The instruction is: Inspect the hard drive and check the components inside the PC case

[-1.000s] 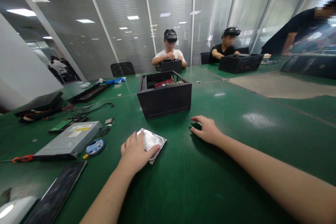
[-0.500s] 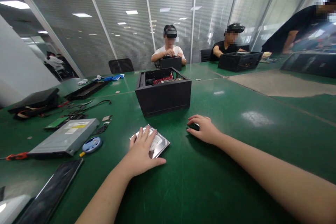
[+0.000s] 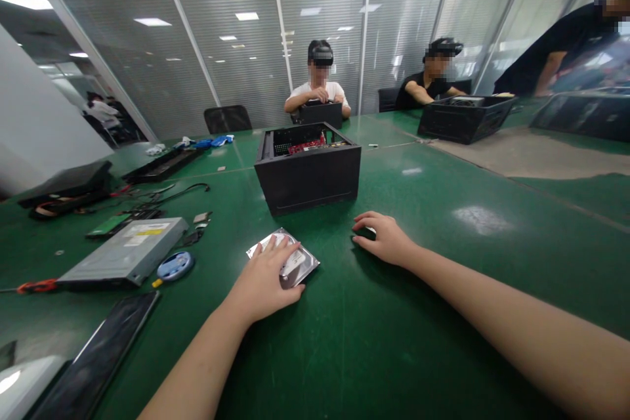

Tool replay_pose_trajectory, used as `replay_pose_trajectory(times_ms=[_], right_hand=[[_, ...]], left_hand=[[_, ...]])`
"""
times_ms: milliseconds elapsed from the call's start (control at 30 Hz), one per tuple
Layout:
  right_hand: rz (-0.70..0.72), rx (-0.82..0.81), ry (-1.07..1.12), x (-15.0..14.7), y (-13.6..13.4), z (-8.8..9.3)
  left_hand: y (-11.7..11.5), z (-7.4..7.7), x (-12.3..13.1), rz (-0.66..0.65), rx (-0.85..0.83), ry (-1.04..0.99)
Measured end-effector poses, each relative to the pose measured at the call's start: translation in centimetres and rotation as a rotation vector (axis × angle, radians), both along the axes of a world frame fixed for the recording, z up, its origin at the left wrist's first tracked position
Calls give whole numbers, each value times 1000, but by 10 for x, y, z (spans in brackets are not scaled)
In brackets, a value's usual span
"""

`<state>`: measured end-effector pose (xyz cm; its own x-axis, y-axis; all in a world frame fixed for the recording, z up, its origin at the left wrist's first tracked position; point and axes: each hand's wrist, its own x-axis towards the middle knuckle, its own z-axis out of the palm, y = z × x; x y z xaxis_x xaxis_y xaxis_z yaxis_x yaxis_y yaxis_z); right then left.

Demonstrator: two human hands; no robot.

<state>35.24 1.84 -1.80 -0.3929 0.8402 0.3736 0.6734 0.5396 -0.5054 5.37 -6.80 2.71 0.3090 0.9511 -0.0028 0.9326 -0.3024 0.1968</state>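
Observation:
My left hand (image 3: 266, 282) lies flat, fingers stretched out, on a silver hard drive (image 3: 302, 262) that rests on the green table (image 3: 443, 262). My right hand (image 3: 386, 239) rests on the table to the right of the drive, fingers curled over a small dark object I cannot make out. Just behind both hands stands an open black computer case (image 3: 308, 170) with a red circuit board showing inside.
At left lie a grey optical drive (image 3: 125, 252), a blue round disc (image 3: 174, 266), an orange-handled screwdriver (image 3: 32, 287), a dark panel (image 3: 98, 357), cables and black parts. Three people sit or lean at the far side with other black cases (image 3: 462, 117).
The hard drive went from tilted up under my left hand to lying flat on the table. My left hand now lies flat on top of it. My right hand has hardly moved.

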Motion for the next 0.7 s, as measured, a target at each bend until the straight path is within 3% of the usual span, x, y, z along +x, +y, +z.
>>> replay_pose_trajectory(times_ms=[300, 367, 467, 533, 600, 700], right_hand=[[-4, -10, 11, -1, 1, 0], [-13, -12, 7, -2, 0, 1], [-19, -19, 2, -4, -1, 4], [-19, -22, 7, -5, -2, 6], [-19, -16, 15, -6, -3, 7], [-12, -11, 13, -7, -5, 9]], left_hand=[[4, -7, -10, -136, -20, -92], [7, -8, -15, -114, -26, -161], [16, -14, -24, 90, 96, -185], [24, -22, -31, 300, 175, -142], [33, -31, -38, 464, 150, -120], [39, -36, -43, 502, 74, -153]])
